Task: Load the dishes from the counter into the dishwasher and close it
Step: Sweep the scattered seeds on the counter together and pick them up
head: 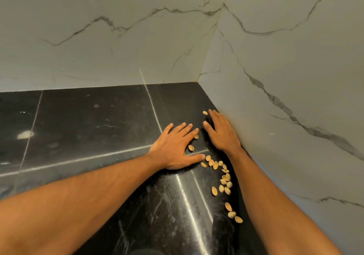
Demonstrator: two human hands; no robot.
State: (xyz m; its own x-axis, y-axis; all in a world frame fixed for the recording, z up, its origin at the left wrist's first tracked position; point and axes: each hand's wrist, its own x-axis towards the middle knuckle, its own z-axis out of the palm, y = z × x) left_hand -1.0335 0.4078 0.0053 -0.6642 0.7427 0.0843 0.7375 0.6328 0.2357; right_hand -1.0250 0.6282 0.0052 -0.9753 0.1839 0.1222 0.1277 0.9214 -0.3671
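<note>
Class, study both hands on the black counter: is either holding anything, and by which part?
Nothing is held. The left hand and right hand lie flat, fingers straight, on the counter among loose pistachio shells.

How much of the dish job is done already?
No dishes show on the black counter, so loading may be done; the dishwasher is out of view. Right now the left hand and right hand lie flat among pistachio shells, likely sweeping them together. Left: the shells along the wall, and checking the dishwasher door.
</note>
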